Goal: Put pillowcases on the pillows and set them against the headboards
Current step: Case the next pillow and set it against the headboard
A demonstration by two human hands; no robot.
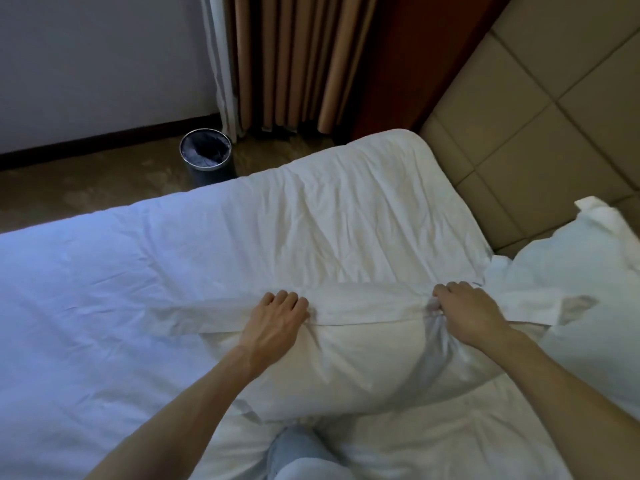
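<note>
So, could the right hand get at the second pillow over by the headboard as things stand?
Probably yes. The right hand grips the pillowcase edge just beside that second pillow, and nothing lies between them or on top of it. It would have to let go of the fabric first.

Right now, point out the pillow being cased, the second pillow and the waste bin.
pillow being cased (363, 368), head view, its bulging middle.
second pillow (561, 265), head view, its white upper face.
waste bin (211, 173), head view, its dark side wall.

Hotel rm: bed (104, 271) w/ padded headboard (554, 116), curtains (287, 60), bin (205, 154).
</note>
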